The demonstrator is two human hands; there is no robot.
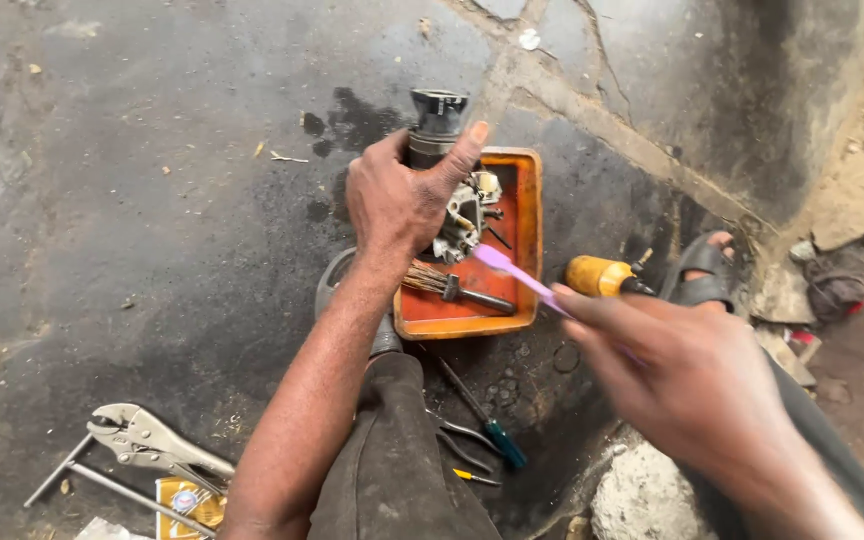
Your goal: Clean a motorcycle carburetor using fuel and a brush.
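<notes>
The left hand (402, 205) grips a carburetor (452, 190) over an orange tray (522, 240) — the right hand (682, 385) holds a purple toothbrush (517, 275) against it.

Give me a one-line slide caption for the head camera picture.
Left hand grips a carburetor over an orange tray; right hand brings a purple toothbrush to it.

The floor (152, 200) is dark, oil-stained concrete with cracks (592, 110) running across the far right. Small debris lies scattered on it. At far right the ground turns to dusty rubble (852, 220), lit by soft daylight.
</notes>
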